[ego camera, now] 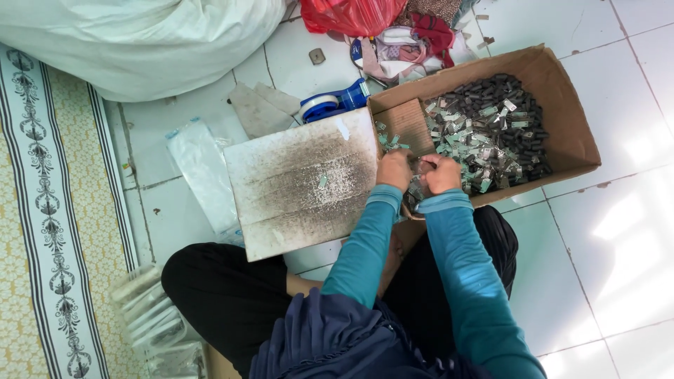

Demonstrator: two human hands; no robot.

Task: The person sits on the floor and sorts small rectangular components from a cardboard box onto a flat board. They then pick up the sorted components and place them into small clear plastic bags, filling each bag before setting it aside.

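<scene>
I sit cross-legged on a tiled floor. My left hand (394,169) and my right hand (442,173) are close together at the near edge of a cardboard box (562,91). Both have their fingers curled around small metal pieces taken from the box, held between them. The box holds a heap of several small dark and silvery metal parts (491,133). A square white board (302,182) with grey smudges lies just left of my hands, with one small piece on it.
A blue tape dispenser (330,105) lies behind the board. Clear plastic bags (203,172) rest to its left, more stacked bags (151,309) by my knee. A large white sack (140,42), a red bag (351,14) and a patterned mat (49,210) surround me.
</scene>
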